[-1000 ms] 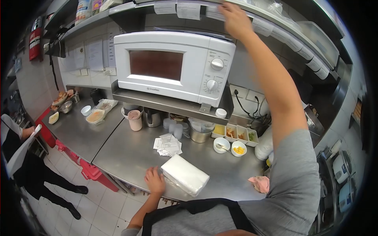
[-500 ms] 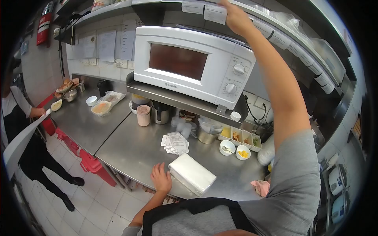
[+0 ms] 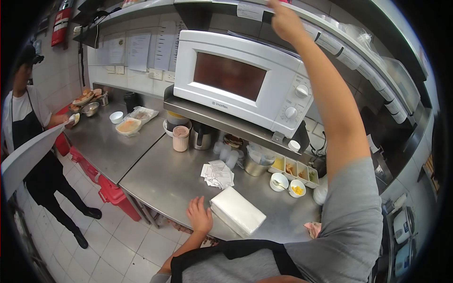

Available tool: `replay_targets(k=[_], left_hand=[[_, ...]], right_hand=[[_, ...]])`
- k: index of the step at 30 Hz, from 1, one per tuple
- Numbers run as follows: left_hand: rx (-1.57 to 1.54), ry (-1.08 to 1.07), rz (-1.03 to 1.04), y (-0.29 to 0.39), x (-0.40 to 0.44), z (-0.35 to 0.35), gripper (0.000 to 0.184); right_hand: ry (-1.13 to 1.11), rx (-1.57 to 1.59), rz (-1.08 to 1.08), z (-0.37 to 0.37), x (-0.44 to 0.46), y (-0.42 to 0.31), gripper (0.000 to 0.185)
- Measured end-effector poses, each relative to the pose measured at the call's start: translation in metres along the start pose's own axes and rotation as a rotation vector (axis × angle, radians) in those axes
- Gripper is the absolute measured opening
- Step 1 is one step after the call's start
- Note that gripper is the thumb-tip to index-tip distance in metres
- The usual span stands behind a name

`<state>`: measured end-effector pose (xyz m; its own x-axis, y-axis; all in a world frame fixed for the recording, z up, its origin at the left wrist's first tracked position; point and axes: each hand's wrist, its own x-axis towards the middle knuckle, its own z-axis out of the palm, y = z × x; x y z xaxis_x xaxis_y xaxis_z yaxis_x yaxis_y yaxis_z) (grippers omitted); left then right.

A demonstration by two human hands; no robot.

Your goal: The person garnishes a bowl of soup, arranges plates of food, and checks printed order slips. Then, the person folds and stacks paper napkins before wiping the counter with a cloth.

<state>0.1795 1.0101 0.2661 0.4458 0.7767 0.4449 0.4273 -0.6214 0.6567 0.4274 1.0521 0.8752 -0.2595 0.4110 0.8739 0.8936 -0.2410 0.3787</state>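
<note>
My left hand (image 3: pixel 200 216) rests on the steel counter's front edge, fingers apart, beside a white plastic-wrapped packet (image 3: pixel 238 211). Raised high, my right hand (image 3: pixel 287 22) is at the shelf edge above the microwave, its fingers curled. The fingertips are partly cut off by the top of the view, and something small and red shows beside them. What they grip, if anything, is hidden. A paper slip (image 3: pixel 250 11) hangs from the shelf edge to the left of this hand, and more slips (image 3: pixel 329 43) hang to its right.
A white microwave (image 3: pixel 238 80) stands on a raised shelf. Below are loose paper slips (image 3: pixel 218 174), a pink-filled container (image 3: pixel 180 138), small white bowls (image 3: pixel 297 188), a tray of garnishes (image 3: pixel 295 170) and a pink cloth (image 3: pixel 312 229). A person (image 3: pixel 33 122) in a black apron stands at left.
The view has shifted slightly left. A slip seen just below my right hand before no longer shows there; a dark gap is visible. My left hand stays beside the packet.
</note>
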Motion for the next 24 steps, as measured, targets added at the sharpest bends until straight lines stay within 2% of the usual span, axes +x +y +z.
replay_targets(k=[1,3,6,7,10,14,16,19,20,21,22,23,24], left_hand=[[-0.002,0.000,0.000,0.001,0.000,-0.001,0.055],[-0.014,-0.004,-0.001,0.003,0.001,-0.002,0.055],[-0.036,-0.015,0.007,0.004,0.001,-0.002,0.055],[-0.038,-0.011,0.013,0.004,0.001,-0.002,0.055],[-0.028,-0.011,0.016,0.004,0.001,-0.003,0.056],[-0.017,-0.014,0.020,0.004,-0.001,-0.002,0.057],[-0.009,-0.009,0.015,0.006,-0.001,-0.002,0.057],[-0.030,-0.006,0.010,0.010,-0.003,-0.003,0.058],[-0.041,-0.003,0.008,0.012,-0.002,-0.004,0.058],[-0.034,0.000,0.021,0.013,-0.001,-0.003,0.058],[-0.026,0.004,0.031,0.012,-0.002,-0.003,0.058],[-0.018,0.012,0.037,0.011,-0.002,-0.002,0.058],[-0.029,0.011,0.050,0.009,-0.003,-0.001,0.058]], right_hand=[[0.020,0.085,-0.021,0.011,0.007,-0.014,0.031],[-0.115,0.088,-0.038,0.025,0.016,-0.024,0.030],[-0.116,-0.110,-0.023,0.019,0.005,-0.029,0.028],[-0.028,-0.159,-0.089,0.025,-0.002,-0.016,0.026],[0.151,-0.284,-0.053,0.018,-0.026,0.005,0.025],[-0.013,-0.332,-0.023,-0.008,-0.043,0.019,0.042],[-0.054,-0.326,0.031,-0.039,-0.069,-0.015,0.044],[-0.448,0.126,0.085,-0.090,-0.129,-0.076,0.044],[-0.470,0.319,-0.042,-0.110,-0.163,-0.097,0.033],[-0.601,0.331,-0.147,-0.131,-0.199,-0.118,0.032],[-0.654,0.606,-0.256,-0.144,-0.236,-0.130,0.030],[-0.857,0.659,-0.271,-0.172,-0.262,-0.147,0.031],[-0.942,0.786,-0.273,-0.189,-0.293,-0.158,0.031]])
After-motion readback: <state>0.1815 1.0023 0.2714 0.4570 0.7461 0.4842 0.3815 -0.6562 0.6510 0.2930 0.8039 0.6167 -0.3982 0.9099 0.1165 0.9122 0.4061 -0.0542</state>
